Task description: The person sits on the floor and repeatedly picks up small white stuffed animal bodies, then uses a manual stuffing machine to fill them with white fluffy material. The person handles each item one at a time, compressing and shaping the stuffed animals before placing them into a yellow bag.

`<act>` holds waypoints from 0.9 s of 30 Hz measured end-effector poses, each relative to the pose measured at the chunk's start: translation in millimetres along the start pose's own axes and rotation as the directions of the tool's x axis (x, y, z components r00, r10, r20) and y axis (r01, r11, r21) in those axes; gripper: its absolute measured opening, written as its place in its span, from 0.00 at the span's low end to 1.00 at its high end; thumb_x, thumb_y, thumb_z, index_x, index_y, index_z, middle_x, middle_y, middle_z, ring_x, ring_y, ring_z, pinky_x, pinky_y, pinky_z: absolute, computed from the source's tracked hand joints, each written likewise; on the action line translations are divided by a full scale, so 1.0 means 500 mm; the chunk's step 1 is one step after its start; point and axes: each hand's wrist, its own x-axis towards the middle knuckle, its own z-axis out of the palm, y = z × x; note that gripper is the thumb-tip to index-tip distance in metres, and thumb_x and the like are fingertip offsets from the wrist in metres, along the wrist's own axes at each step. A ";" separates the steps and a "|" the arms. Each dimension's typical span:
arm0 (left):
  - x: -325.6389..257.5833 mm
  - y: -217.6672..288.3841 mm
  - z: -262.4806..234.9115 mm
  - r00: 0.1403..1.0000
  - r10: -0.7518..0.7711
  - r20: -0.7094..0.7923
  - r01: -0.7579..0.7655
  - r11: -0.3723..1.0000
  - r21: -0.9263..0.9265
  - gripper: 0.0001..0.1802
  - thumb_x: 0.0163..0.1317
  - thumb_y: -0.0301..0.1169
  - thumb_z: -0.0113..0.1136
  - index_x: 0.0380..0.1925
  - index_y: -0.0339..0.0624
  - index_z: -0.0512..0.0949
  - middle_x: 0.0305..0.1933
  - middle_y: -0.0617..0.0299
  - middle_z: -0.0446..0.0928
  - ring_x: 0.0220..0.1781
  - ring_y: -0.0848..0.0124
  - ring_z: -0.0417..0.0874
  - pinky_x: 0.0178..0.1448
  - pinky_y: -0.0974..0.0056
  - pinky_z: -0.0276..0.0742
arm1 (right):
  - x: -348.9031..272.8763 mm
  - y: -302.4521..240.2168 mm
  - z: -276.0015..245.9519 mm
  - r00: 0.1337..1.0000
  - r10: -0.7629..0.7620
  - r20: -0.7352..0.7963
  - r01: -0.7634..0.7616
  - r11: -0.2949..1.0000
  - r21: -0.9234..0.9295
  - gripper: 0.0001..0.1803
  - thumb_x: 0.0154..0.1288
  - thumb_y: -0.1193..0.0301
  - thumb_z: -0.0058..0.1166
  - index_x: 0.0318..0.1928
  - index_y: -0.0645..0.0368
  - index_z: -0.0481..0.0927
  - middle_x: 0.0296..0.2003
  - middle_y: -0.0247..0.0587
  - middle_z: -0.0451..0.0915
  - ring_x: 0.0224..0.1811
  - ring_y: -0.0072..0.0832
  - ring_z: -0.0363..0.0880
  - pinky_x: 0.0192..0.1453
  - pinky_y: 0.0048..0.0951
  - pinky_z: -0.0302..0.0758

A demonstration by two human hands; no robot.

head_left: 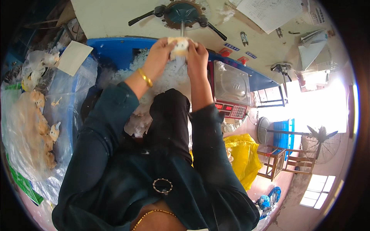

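Between my two hands is a small cream-and-white plush toy piece [180, 47], held up at the end of a thin metal nozzle [182, 28]. My left hand [160, 54], with a gold bangle at its wrist, pinches the piece's left side. On the opposite side, the fingers of my right hand [197, 57] close on it. Whether the nozzle tip sits inside the piece or just behind it, I cannot tell. The nozzle comes out of a round dark fitting with black handles [184, 12] on the cream machine panel. Loose white stuffing fluff [154, 82] lies below my hands.
A clear plastic bag [23, 134] of tan plush pieces [40, 127] lies at the left, near a pale card [74, 57]. At the right are a red-framed scale [231, 86], red switches [225, 52], snips [244, 38], a yellow bag [244, 158] and a standing fan [320, 142].
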 end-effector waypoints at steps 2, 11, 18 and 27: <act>0.045 0.008 0.003 0.997 0.081 -0.008 -0.081 0.997 0.004 0.11 0.69 0.33 0.55 0.41 0.36 0.77 0.37 0.63 0.79 0.33 0.79 0.76 0.33 0.73 0.71 | 0.053 0.002 0.037 0.999 0.037 -0.028 -0.036 0.998 0.051 0.12 0.68 0.69 0.55 0.31 0.66 0.77 0.21 0.34 0.75 0.22 0.18 0.68 0.25 0.25 0.66; -0.106 0.042 0.037 0.964 0.165 0.207 -0.254 0.798 0.547 0.24 0.71 0.31 0.52 0.64 0.45 0.61 0.51 0.57 0.74 0.39 0.71 0.79 0.41 0.65 0.78 | -0.056 -0.054 0.006 0.999 -0.033 0.007 0.034 0.984 -0.176 0.07 0.69 0.72 0.54 0.38 0.64 0.76 0.24 0.36 0.77 0.25 0.17 0.71 0.29 0.23 0.69; -0.106 -0.024 0.037 0.840 0.306 0.449 -0.524 0.673 0.522 0.33 0.66 0.24 0.55 0.69 0.49 0.55 0.68 0.53 0.64 0.67 0.56 0.70 0.66 0.61 0.68 | -0.062 0.002 -0.056 0.983 -0.137 0.119 0.136 0.991 0.013 0.08 0.73 0.70 0.49 0.39 0.62 0.76 0.29 0.34 0.77 0.31 0.15 0.72 0.34 0.21 0.71; -0.117 0.028 -0.036 0.877 0.045 0.479 -0.281 0.856 0.434 0.39 0.64 0.17 0.52 0.71 0.54 0.50 0.55 0.56 0.69 0.39 0.73 0.79 0.39 0.70 0.81 | -0.123 -0.023 -0.001 0.972 -0.195 0.133 0.209 0.973 -0.098 0.21 0.76 0.55 0.41 0.55 0.60 0.66 0.37 0.40 0.74 0.35 0.21 0.73 0.38 0.27 0.72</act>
